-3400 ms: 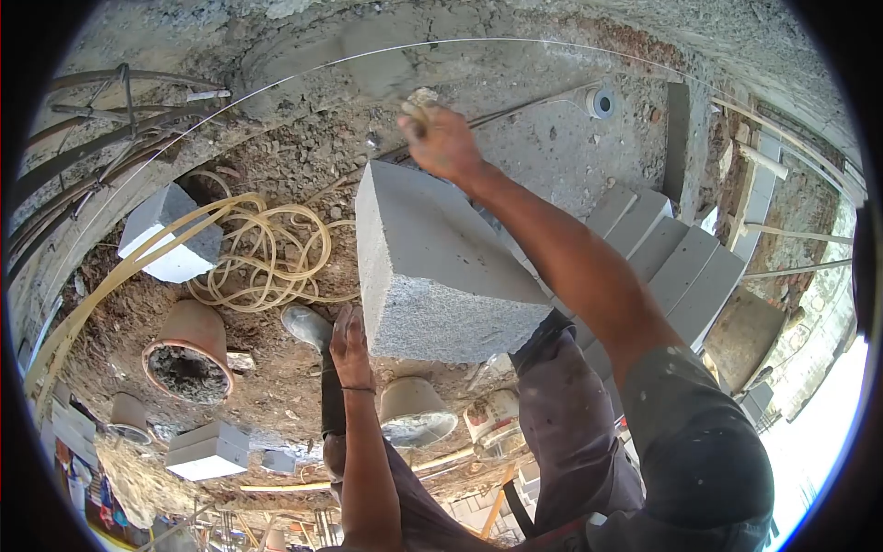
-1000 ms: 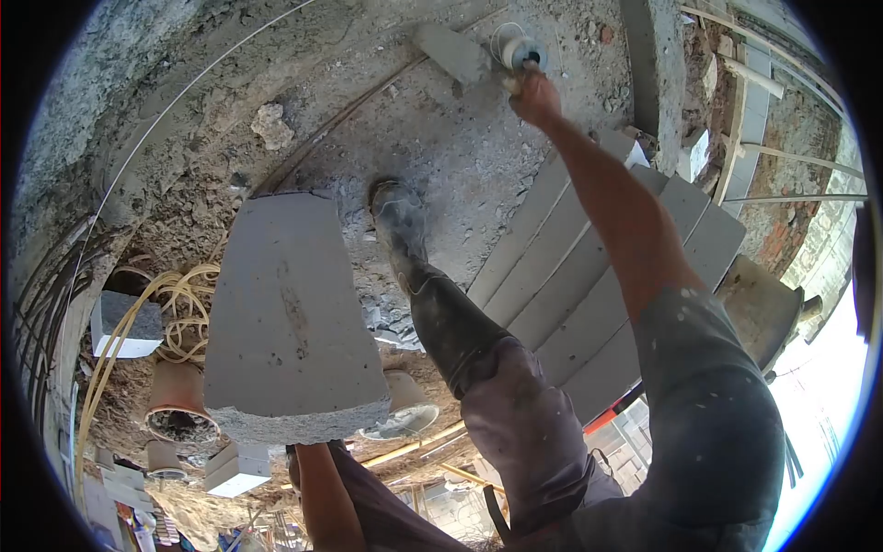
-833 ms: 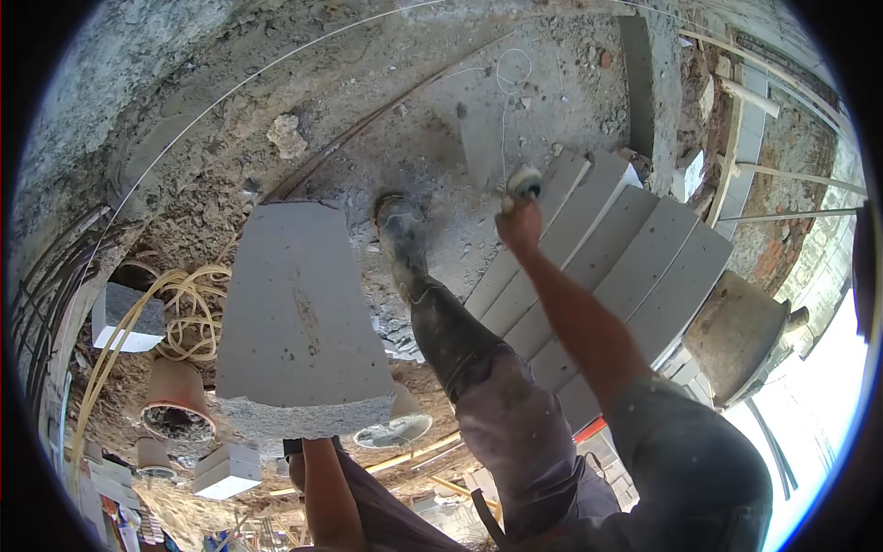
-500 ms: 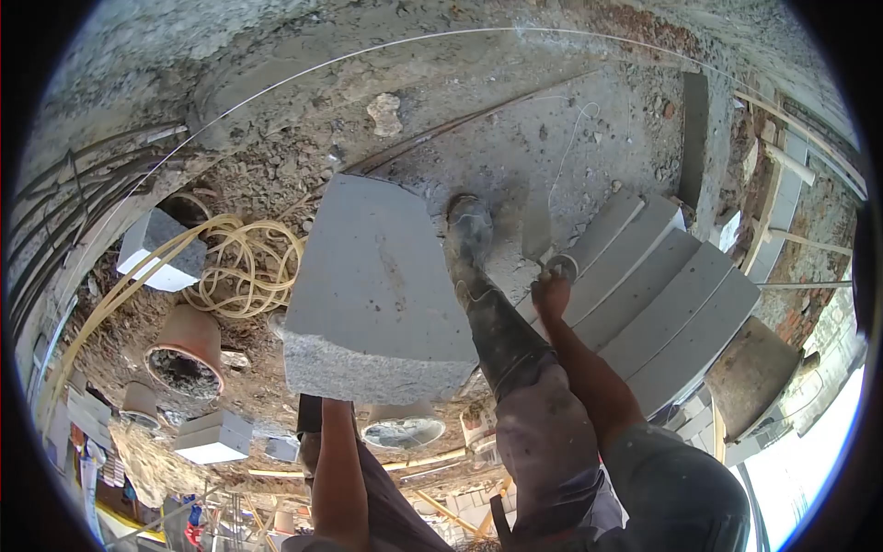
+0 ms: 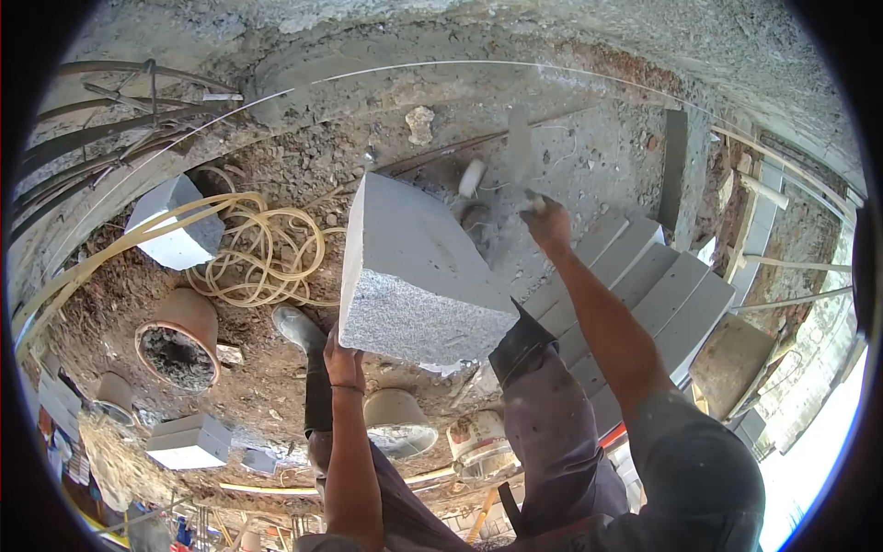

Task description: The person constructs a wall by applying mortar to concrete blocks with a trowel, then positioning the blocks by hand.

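A large pale grey lightweight concrete block [image 5: 423, 308] with a rough cut end stands tilted in front of me. My left hand [image 5: 344, 362] grips its lower left edge, with some fingers hidden against the block. Beyond the block's right side, my right hand [image 5: 546, 224] is closed round the handle of what looks like a trowel [image 5: 520, 147]. Its flat grey blade points away from me and is blurred. A white cylinder [image 5: 472, 178], resembling a string spool, is just left of the trowel, with thin line trailing from it. The block partly covers my right boot [image 5: 475, 221].
Several grey blocks [image 5: 635, 294] are lined up at right. A coiled yellow hose [image 5: 267, 253] and a bucket of mortar [image 5: 177, 354] lie left. A taut white string [image 5: 441, 63] crosses the far side before a rough wall. More buckets [image 5: 397, 419] stand behind my legs.
The block has tipped, showing more of its rough end. My left hand has come into view on its edge. My right hand has moved forward with the trowel, and the white cylinder now appears apart from it.
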A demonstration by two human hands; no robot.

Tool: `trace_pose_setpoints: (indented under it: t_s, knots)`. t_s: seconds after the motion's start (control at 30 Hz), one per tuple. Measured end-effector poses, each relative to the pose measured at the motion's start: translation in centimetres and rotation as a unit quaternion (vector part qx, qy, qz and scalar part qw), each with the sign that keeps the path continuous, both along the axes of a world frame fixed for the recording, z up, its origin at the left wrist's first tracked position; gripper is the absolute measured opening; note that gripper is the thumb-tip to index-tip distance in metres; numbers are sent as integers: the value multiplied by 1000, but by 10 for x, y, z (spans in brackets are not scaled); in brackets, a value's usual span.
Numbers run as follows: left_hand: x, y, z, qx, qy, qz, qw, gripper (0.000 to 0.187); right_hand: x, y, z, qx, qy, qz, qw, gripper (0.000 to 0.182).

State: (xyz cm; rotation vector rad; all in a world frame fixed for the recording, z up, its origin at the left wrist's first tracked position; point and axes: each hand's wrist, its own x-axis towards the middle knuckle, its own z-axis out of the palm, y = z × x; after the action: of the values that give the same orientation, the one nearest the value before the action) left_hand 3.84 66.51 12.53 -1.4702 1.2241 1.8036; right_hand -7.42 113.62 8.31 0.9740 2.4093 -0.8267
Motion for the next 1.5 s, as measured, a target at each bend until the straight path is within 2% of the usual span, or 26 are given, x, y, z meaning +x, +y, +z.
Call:
trace_pose_setpoints:
  t_s: [0.1,0.13,0.2,0.23,0.3,0.33,0.4,0.47,0.57,0.67,0.73,0.83,0.9,0.97,1.0,1.07,1.1,1.13,1.2,1.23,1.3,1.33,1.37,1.4,1.47,1.5]
  knots:
    - [-7,-3,6,10,-4,20,1000,47,-29,-44,-29,-200,79,-126,968,48]
    - [-11,-3,8,9,-1,33,999,45,-32,-58,-49,-204,76,-129,967,48]
    - [-14,-1,7,-6,6,29,1000,44,-39,-85,-96,-318,243,-147,904,51]
    - [-16,0,8,-16,15,26,999,42,-49,-93,-115,-330,241,-151,900,51]
    - [-16,0,9,-7,50,20,999,41,-60,-107,-143,-159,307,73,936,52]
    - [-13,-1,4,3,64,16,998,41,-63,-112,-138,-166,308,67,934,52]
    - [-16,0,0,8,66,12,998,41,-77,-118,-111,-29,191,131,972,52]
    - [-18,2,2,11,73,13,997,40,-76,-117,-110,-21,173,136,975,46]
    - [-25,15,4,10,95,18,995,39,-70,-107,-111,14,244,144,959,43]
    - [-23,15,-1,45,63,62,995,36,-69,-97,-113,3,219,178,959,44]
    - [-20,14,-6,49,78,66,994,34,-69,-92,-110,10,137,232,963,44]
    - [-12,9,-13,99,35,115,988,38,-63,-81,-98,2,121,214,969,37]
    - [-9,11,-15,120,33,139,982,39,-36,-56,-92,60,201,338,918,34]
    - [-2,11,-22,175,32,191,965,44,8,-25,-67,55,179,248,951,33]
    - [16,4,-37,183,37,193,963,44,28,-11,-43,88,160,274,944,33]
    - [42,-2,-73,167,59,149,973,44,73,19,-10,83,67,176,979,39]
    - [11,6,-38,205,21,200,958,42,98,38,-3,101,72,183,975,40]
    - [5,8,-40,210,28,200,957,42,116,50,2,118,80,189,972,40]
    - [6,3,-47,186,20,173,967,39,124,51,31,181,-20,95,979,38]
    - [2,7,-48,144,7,160,976,36,122,50,39,184,-16,93,978,38]
    - [-8,7,-49,139,18,130,982,35,116,51,50,126,-110,38,985,35]
    - [-6,6,-53,131,25,101,986,34,104,48,52,129,-108,38,985,35]
    - [9,0,-71,77,60,-1,995,30,83,36,52,144,-17,134,980,32]
    - [4,5,-66,81,60,0,995,30,59,22,53,157,74,229,958,30]
    - [-12,13,-44,71,33,36,996,27,5,-3,51,-61,116,50,990,30]
    - [-14,14,-40,70,50,23,996,26,-28,-18,51,-124,90,15,988,29]
